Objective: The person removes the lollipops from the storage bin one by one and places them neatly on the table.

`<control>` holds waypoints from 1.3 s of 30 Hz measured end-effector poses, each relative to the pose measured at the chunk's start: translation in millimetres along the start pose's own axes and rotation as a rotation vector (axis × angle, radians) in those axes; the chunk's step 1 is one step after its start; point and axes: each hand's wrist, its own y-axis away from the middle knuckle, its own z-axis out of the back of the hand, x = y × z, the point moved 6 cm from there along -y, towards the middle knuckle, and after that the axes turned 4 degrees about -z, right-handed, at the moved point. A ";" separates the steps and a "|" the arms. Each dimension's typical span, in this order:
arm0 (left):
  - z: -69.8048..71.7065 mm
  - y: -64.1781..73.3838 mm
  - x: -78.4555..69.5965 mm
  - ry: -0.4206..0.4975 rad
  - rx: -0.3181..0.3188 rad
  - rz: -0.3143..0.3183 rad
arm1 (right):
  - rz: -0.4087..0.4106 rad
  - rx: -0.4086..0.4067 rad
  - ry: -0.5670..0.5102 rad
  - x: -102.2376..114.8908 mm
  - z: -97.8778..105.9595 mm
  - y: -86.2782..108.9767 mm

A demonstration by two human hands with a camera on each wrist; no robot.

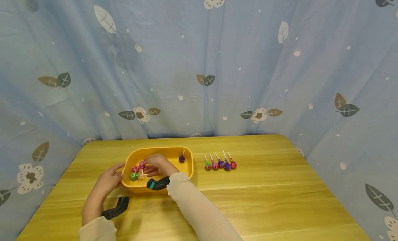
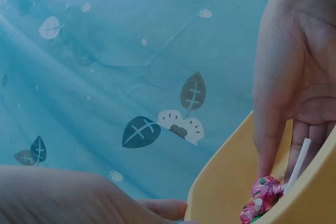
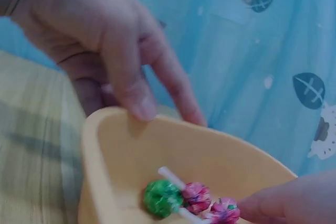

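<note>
A yellow plastic tray (image 1: 189,165) stands at the left of the table, my left hand (image 1: 109,178) holding its left rim with the thumb inside the wall and fingers outside. My right hand (image 1: 157,164) reaches down into the tray, a fingertip touching a pink-wrapped lollipop (image 3: 226,211); its fingers look fairly straight. Close to that lollipop lie a second pink-red lollipop (image 3: 196,198) and a green lollipop (image 3: 161,199), bunched in the tray's left end. A dark purple lollipop (image 1: 181,159) is apart from them, at the tray's right end.
Right of the tray, several lollipops (image 1: 221,164) form a row on the wooden table (image 1: 264,185), sticks pointing away. A blue patterned curtain (image 1: 174,61) hangs behind and at both sides. Black wrist devices (image 1: 116,208) are on both wrists.
</note>
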 end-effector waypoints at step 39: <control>0.4 0.2 -4.9 -0.012 0.021 -0.012 | 0.185 -0.128 0.435 6.7 4.9 8.5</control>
